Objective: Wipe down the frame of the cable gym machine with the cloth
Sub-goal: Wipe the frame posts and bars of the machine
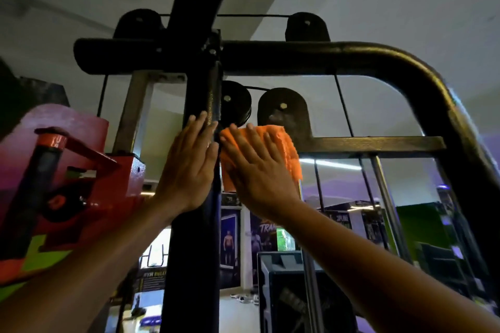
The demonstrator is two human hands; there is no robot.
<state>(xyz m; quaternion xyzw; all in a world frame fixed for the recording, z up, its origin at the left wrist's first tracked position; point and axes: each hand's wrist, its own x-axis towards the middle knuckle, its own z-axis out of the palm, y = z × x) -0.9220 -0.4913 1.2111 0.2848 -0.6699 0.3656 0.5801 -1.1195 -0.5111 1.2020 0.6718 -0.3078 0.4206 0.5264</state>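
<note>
Left hand (189, 162), fingers straight and spread wide, lies flat on the black upright post (200, 94) of the frame. Right hand (259, 170), at its 3 o'clock, fingers likewise straight, presses the orange cloth (284, 143) apparently against the post's right side. Pulleys (235, 105) sit at 12 o'clock above the cloth.

Partly legible: "TRAN", cut off by the right hand's forearm, in pale slanted capitals on a dark poster (263, 235) on the far wall. "GYM RULE", cut off by the black post, on a dark sign (151, 282) lower left. Lettering on the red collar (51, 143) and other posters blurred, unreadable.
</note>
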